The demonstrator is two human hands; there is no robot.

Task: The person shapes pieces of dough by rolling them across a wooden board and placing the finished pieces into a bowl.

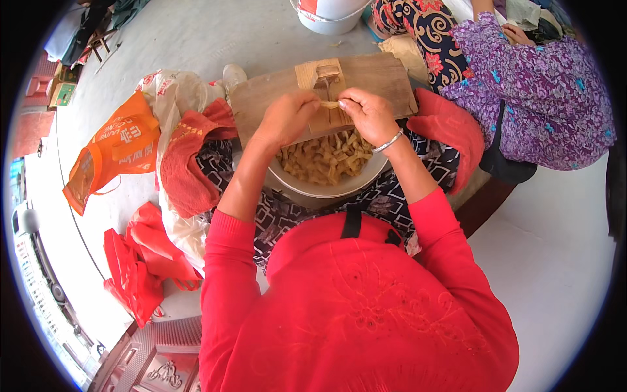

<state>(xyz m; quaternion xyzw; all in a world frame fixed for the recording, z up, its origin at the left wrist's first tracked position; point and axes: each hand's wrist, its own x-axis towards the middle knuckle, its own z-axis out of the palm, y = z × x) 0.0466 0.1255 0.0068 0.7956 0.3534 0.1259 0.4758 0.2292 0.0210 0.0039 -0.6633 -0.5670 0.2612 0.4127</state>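
Observation:
My left hand [286, 117] and my right hand [372, 119] are close together, fingers pinched on the two ends of a thin yellowish strip [330, 104]. The strip stretches between them above a wooden board [268, 98] that lies across my lap. A paler wooden block [305, 73] with a slot-like opening sits on the board, just beyond the strip. Under the board's near edge, a round metal basin [326, 191] holds many yellow-brown cut pieces [324, 160]. My right wrist wears a silver bracelet [388, 142].
Red towels [189, 166] drape both sides of my lap. To the left are an orange bag [121, 147], pale plastic bags [173, 91] and a red bag [147, 251]. A white bucket [326, 25] stands ahead. Another person in purple floral clothing [535, 98] sits close at the right.

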